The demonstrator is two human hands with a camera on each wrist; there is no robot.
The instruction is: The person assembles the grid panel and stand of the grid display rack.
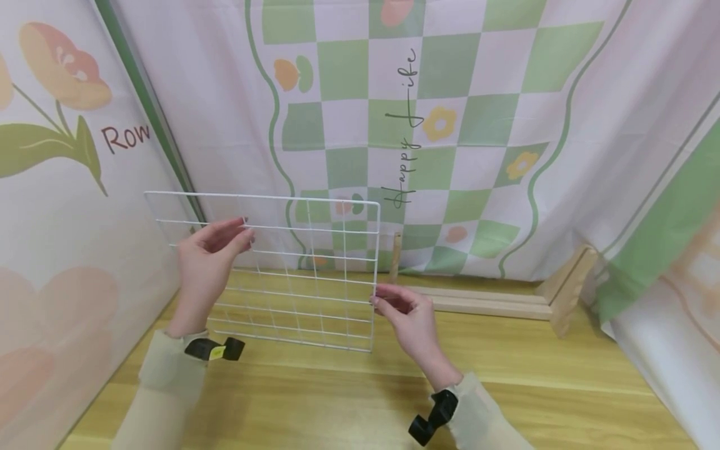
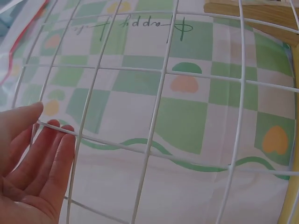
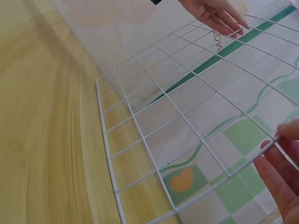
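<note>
A white wire grid panel point(image 1: 315, 228) stands tilted above the wooden table, held between both hands. My left hand point(image 1: 207, 262) pinches a wire in the panel's upper left part, thumb on one side and fingers behind. In the left wrist view the same fingers point(image 2: 51, 163) curl at a crossing of the wires. Along the panel's right edge wire, my right hand point(image 1: 409, 319) pinches with thumb and fingers. The right wrist view shows that grip at a joint of the edge wire, with the left hand point(image 3: 217, 14) farther up the panel.
Behind the panel, at the table's back, lies a wooden frame point(image 1: 484, 303) with upright end pieces. Printed curtains point(image 1: 349, 125) hang close behind and on both sides. The yellowish wooden table point(image 1: 315, 400) stretches out in front.
</note>
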